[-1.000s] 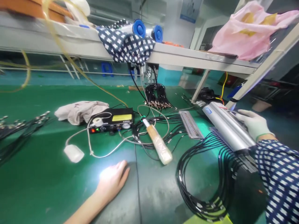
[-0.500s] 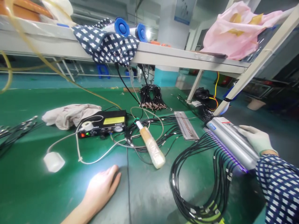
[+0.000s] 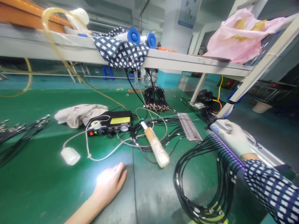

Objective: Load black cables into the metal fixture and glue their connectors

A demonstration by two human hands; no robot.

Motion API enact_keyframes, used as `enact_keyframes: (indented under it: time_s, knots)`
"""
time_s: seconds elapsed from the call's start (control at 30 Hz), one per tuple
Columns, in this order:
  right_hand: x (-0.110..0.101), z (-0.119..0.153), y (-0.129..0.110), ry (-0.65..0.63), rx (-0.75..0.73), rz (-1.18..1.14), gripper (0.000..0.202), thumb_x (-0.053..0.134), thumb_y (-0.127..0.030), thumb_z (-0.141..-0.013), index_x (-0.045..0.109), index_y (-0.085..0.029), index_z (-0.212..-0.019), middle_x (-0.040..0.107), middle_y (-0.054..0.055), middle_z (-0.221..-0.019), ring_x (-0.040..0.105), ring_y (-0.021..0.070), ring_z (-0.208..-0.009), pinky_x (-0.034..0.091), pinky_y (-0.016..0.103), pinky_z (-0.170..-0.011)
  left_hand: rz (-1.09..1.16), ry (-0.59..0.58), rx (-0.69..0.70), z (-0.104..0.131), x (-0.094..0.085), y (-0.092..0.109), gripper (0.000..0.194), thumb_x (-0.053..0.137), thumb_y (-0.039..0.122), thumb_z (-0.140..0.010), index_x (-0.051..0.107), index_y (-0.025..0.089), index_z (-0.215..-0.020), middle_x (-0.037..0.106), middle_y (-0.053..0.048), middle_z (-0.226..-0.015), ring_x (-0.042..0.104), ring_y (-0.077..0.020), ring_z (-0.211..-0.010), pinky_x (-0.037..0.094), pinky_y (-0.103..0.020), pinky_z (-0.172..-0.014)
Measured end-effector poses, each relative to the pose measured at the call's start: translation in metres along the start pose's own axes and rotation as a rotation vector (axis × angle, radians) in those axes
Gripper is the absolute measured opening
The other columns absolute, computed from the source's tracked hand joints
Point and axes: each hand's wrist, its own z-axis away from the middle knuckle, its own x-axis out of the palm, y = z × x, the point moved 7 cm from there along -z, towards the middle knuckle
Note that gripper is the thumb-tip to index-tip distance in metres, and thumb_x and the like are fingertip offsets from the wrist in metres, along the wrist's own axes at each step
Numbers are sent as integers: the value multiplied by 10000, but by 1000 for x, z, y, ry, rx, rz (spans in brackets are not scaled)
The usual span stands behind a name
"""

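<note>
My bare left hand (image 3: 111, 180) lies on the green mat with its thumb a little apart from the loosely bent fingers, holding nothing. On the right, my gloved right hand (image 3: 234, 138) is closed over the top of a long silver lamp (image 3: 220, 126) with a blue label. A purple glow shows along the lamp's lower edge. Thin black cables (image 3: 219, 152) run side by side from under that edge and loop round in a bundle toward the front. Left of the lamp lies a slotted metal fixture plate (image 3: 189, 127) with more black cables leading into it.
A dispenser box (image 3: 112, 123) with lit buttons stands left of centre, a crumpled cloth (image 3: 80, 115) behind it. A taped dispensing syringe (image 3: 157, 148) and a white pedal-like switch (image 3: 70, 156) lie on the mat. A shelf (image 3: 173, 60) crosses above; its slanted post (image 3: 245, 68) stands at right.
My right hand has moved left, from the lamp's far side onto its top. A pale rail and a cable now show behind the lamp. My left hand stays put; the view has shifted slightly.
</note>
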Motion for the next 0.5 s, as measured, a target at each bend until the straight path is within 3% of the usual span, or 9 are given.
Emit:
enact_keyframes:
  time_s: [0.07,0.13,0.23,0.33,0.5]
  knots:
    - [44,7,-35,-148,-81,-64,706,562,-593,-887,426,-173,-1437,585,145,-1317,609,263,-1121,451,331,-954,0,1,-4,0,0,1,272,330,370,-1002,541,199,-997,694,-51,-845,692,-238,-731,506,-329,-653]
    - [82,12,-59,-245,-86,-75,917,698,-648,-749,395,-149,-1456,576,166,-1325,603,306,-1142,465,371,-966,-2,1,-4,0,-1,3,264,327,355,-1004,539,198,-1006,696,-55,-868,689,-235,-745,504,-327,-669]
    - [116,15,-77,-308,-33,-57,1064,772,-658,-634,378,-116,-1461,595,198,-1271,621,352,-1107,474,429,-953,-15,-3,-8,-1,-2,6,250,327,331,-1005,537,195,-1014,695,-56,-870,683,-229,-744,494,-319,-669]
    - [120,13,-85,-309,15,-31,991,766,-625,-645,420,-131,-1430,627,192,-1186,648,365,-1038,478,472,-925,-41,11,-5,-2,-4,8,231,341,310,-999,541,194,-1010,693,-55,-858,679,-232,-729,482,-318,-649]
    - [97,15,-85,-257,42,-12,853,787,-571,-700,490,-122,-1363,652,169,-1109,665,304,-961,518,425,-865,-43,47,33,-4,-11,12,186,383,271,-975,552,195,-959,677,-39,-788,664,-236,-668,466,-326,-598]
